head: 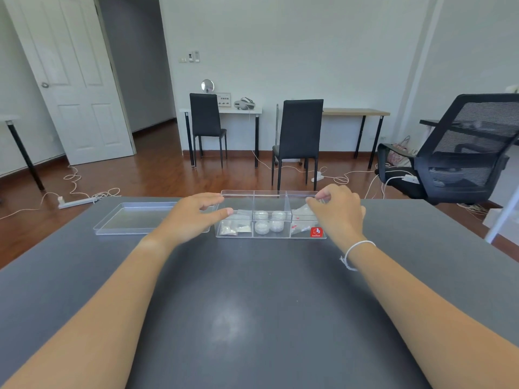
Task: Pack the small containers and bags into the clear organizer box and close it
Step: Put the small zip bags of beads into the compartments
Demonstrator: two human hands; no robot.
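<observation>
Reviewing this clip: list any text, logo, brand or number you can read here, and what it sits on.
No text can be read.
Red sticker on the clear organizer box, front right corner: white cube-like logo, with a line of print below too small to read.
Panel on the far white desk: small markings, blurred.
Wall switches: no legible print.

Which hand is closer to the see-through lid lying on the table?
Left. The left hand hovers over the lid's right end, beside the open box. The right hand is at the box's far right end, with the whole box between it and the lid.
</observation>
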